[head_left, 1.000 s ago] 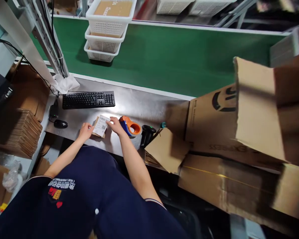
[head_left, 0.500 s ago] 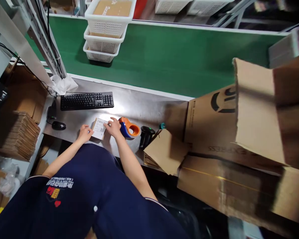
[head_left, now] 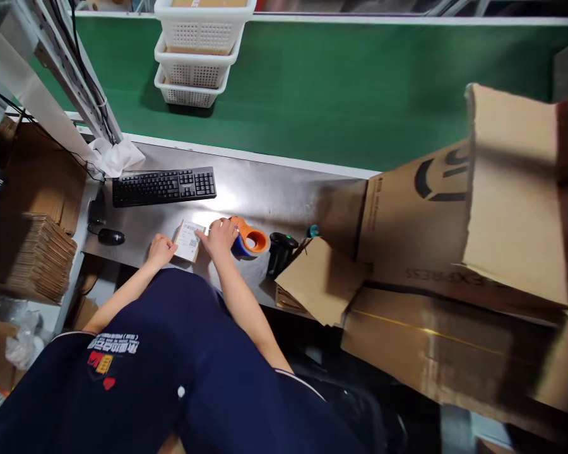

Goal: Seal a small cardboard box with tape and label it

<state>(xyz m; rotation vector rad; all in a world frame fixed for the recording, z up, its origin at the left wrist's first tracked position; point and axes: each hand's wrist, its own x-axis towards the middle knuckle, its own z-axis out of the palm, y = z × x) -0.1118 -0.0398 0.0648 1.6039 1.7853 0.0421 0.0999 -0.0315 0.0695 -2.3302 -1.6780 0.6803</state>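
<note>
My left hand (head_left: 161, 250) and my right hand (head_left: 220, 238) sit on either side of a small cardboard packet (head_left: 188, 241) with a white barcode shipping label, on the steel table (head_left: 274, 205). The left fingers touch its left edge, and the right fingertips rest on its right edge. Just past my right hand stands an orange and blue packing tape dispenser (head_left: 250, 239), its left side partly hidden by that hand. A black handheld barcode scanner (head_left: 280, 252) lies further right.
Behind the hands lie a black keyboard (head_left: 163, 186) and a black mouse (head_left: 110, 236). Large cardboard boxes (head_left: 416, 221) fill the right. Flattened cardboard (head_left: 40, 255) is stacked at left. White plastic baskets (head_left: 194, 66) sit on a green conveyor belt (head_left: 322, 94).
The packet has turned slightly and sits flatter under my fingers. My right hand now overlaps the tape dispenser's left side. The whole view has shifted a little as my head moved.
</note>
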